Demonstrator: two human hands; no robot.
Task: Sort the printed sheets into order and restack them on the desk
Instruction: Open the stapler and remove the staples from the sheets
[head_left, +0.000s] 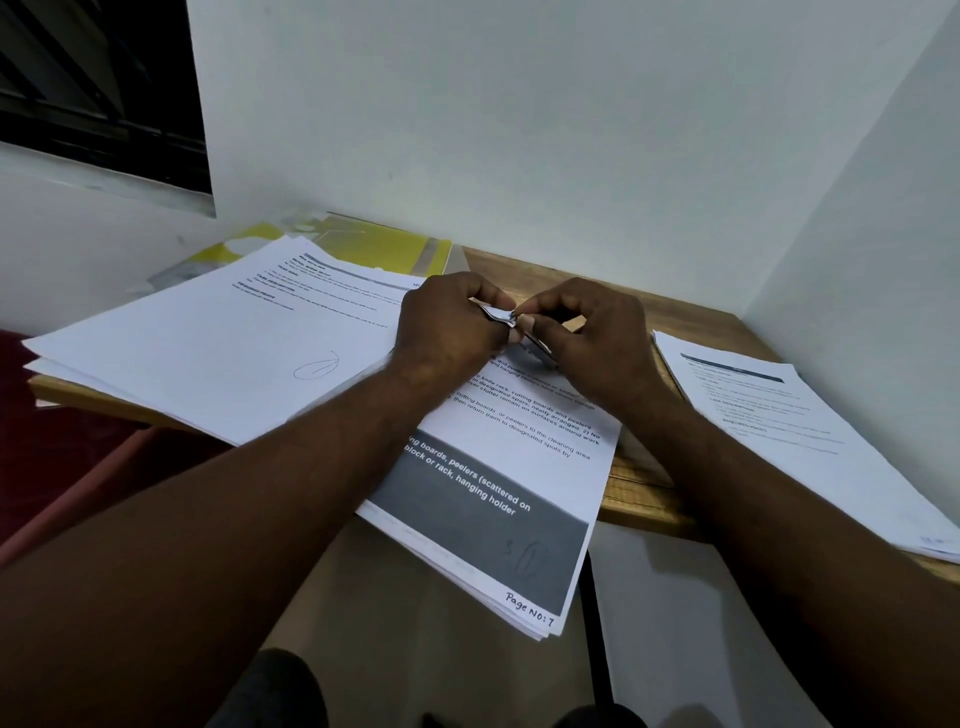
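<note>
Mid-frame, your left hand (451, 332) and right hand (589, 338) both pinch the top corner of the middle stack of sheets (498, 467), lying on the desk (639, 488) between a left stack (208, 343) and right stack (779, 426).

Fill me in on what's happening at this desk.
A person's left hand and right hand pinch the far corner of the middle stack of printed white sheets, marked "Page No: 7", around a small shiny metal piece. The stack overhangs the near edge of the wooden desk. A left pile of printed sheets and a right pile lie either side.
</note>
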